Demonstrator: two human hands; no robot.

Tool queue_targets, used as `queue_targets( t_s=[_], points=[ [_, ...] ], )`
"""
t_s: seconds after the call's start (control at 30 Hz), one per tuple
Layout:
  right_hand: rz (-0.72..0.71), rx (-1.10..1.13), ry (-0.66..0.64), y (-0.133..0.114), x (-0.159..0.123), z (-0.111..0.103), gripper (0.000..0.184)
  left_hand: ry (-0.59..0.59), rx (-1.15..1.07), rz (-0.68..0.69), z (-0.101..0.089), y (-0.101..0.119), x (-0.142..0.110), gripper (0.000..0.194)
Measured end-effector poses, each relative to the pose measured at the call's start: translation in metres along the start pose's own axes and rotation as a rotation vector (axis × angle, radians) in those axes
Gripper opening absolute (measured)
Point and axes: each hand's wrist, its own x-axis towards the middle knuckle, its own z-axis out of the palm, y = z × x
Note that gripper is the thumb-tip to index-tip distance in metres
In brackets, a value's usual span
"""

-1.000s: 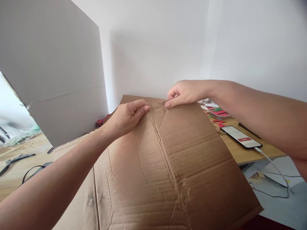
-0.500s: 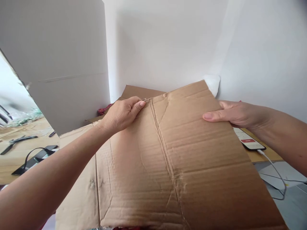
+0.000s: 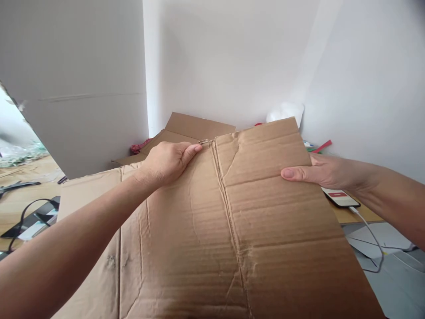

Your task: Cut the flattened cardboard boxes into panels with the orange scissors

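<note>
A large creased sheet of brown cardboard [image 3: 186,230] fills the middle of the view, tilted up toward me. A long fold line runs down it right of centre, and another lies toward its left side. My left hand [image 3: 172,161] grips the top edge beside the fold, thumb on the near face and fingers hidden behind. At the right edge, my right hand [image 3: 318,173] pinches the sheet, with its thumb laid flat on the front and its fingers out of sight behind.
An open cardboard box [image 3: 199,126] stands behind the sheet, against the white wall. A charging phone [image 3: 340,197] lies at the right with its cable. On the left table are a black-handled tool [image 3: 18,187] and black cables [image 3: 36,217]. A grey panel [image 3: 83,79] rises at the left.
The sheet's top right corner has shifted slightly right and down, and its left part spreads farther left. Both hands keep their hold. More of the box behind shows.
</note>
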Motion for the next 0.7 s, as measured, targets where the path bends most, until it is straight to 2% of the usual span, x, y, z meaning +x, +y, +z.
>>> queue_targets(
  t_s=[0.1, 0.2, 0.27, 0.33, 0.37, 0.4, 0.43, 0.47, 0.57, 0.7],
  points=[
    [0.048, -0.08, -0.065, -0.005, -0.004, -0.001, 0.044, -0.009, 0.008, 0.013, 0.001, 0.005, 0.003, 0.06],
    [0.095, -0.075, -0.05, -0.009, -0.009, 0.0, 0.048, -0.024, 0.005, 0.037, 0.001, 0.006, 0.004, 0.062],
    [0.16, -0.069, -0.008, -0.007, -0.017, -0.001, 0.047, -0.037, 0.001, 0.013, 0.0, -0.003, 0.001, 0.062],
    [0.189, -0.051, 0.163, -0.001, -0.028, -0.005, 0.04, -0.017, -0.014, -0.099, 0.001, -0.018, -0.006, 0.058],
    [0.171, -0.033, 0.311, 0.003, -0.034, -0.008, 0.035, -0.016, -0.039, -0.18, 0.001, -0.025, -0.009, 0.055],
    [0.143, -0.003, 0.442, 0.008, -0.039, -0.012, 0.033, 0.046, -0.066, -0.226, 0.002, -0.032, -0.013, 0.054],
    [0.13, 0.029, 0.516, 0.012, -0.042, -0.016, 0.036, 0.079, -0.065, -0.227, 0.002, -0.036, -0.016, 0.051],
    [0.15, 0.026, 0.534, 0.015, -0.044, -0.019, 0.042, 0.069, -0.058, -0.197, 0.002, -0.038, -0.017, 0.052],
    [0.254, -0.011, 0.42, 0.018, -0.044, -0.025, 0.056, -0.016, 0.052, -0.12, -0.001, -0.031, -0.014, 0.06],
    [0.231, 0.027, 0.313, 0.021, -0.043, -0.014, 0.061, -0.038, 0.087, -0.192, -0.005, -0.025, -0.01, 0.068]
  ],
)
